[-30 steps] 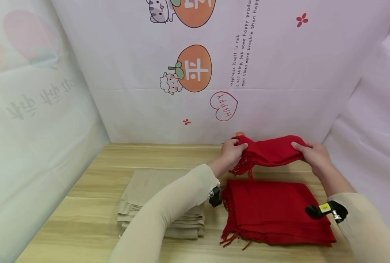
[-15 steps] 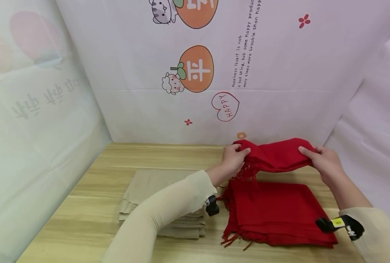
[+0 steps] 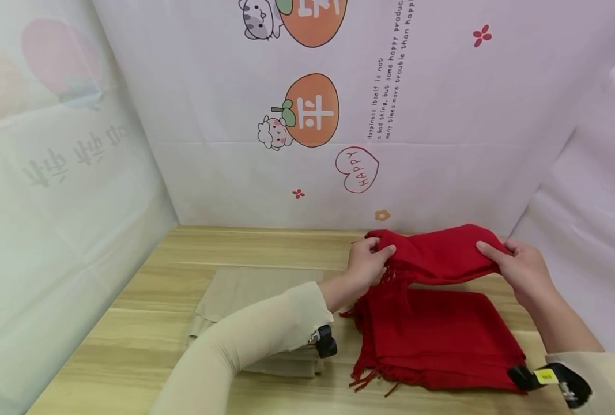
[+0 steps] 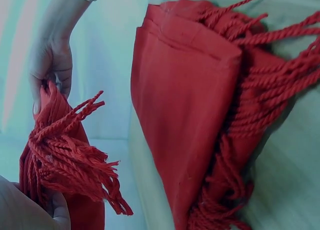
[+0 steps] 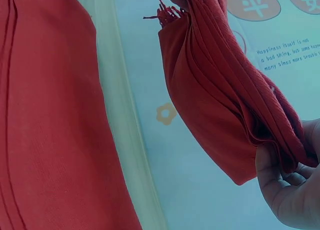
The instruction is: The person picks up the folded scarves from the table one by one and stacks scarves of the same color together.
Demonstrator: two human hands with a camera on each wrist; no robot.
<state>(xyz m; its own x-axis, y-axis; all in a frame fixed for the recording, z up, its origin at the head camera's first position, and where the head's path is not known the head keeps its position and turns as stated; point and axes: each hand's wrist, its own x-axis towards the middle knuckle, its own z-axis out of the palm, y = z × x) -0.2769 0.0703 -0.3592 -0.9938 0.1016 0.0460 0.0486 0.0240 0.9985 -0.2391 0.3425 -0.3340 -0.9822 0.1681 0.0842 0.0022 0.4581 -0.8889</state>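
Observation:
A folded red scarf [image 3: 442, 253] with twisted fringe is held up between both hands near the back of the table. My left hand [image 3: 365, 266] grips its fringed end, thumb on the near side. The right hand [image 3: 524, 271] pinches the other end; in the right wrist view its fingers [image 5: 270, 175] close round the stacked layers of the held scarf [image 5: 215, 105]. Below and nearer lies a second folded red scarf [image 3: 442, 340], flat on the table, its fringe to the left. The left wrist view shows the hanging fringe [image 4: 75, 160] close to the left hand.
A stack of folded beige cloth [image 3: 266, 291] lies on the wooden table [image 3: 131, 328] left of the red scarves, partly hidden by the left sleeve [image 3: 255, 328]. White printed sheets hang as a back wall [image 3: 224, 173] and along both sides.
Both hands have brought the held scarf down and nearer, and slightly to the right, so its fringe now overlaps the lying scarf in the head view. Both hands keep their hold.

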